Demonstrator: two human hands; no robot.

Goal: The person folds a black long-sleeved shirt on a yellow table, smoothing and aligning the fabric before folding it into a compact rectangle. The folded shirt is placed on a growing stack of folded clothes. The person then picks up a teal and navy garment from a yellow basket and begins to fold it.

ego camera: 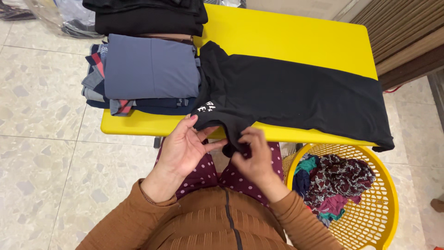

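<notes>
A black T-shirt (pixel 296 90) lies spread across the yellow table (pixel 286 34), its sleeve hanging over the near edge. My left hand (pixel 182 148) pinches the sleeve's edge from the left, palm up. My right hand (pixel 252 157) grips the same sleeve fold from the right, fingers curled on the cloth. White print shows on the sleeve beside my left fingertips.
A stack of folded clothes topped by a grey-blue piece (pixel 148 69) sits on the table's left end, with folded black garments (pixel 148 16) behind it. A yellow mesh laundry basket (pixel 374 217) holding several crumpled clothes stands on the tiled floor at my right.
</notes>
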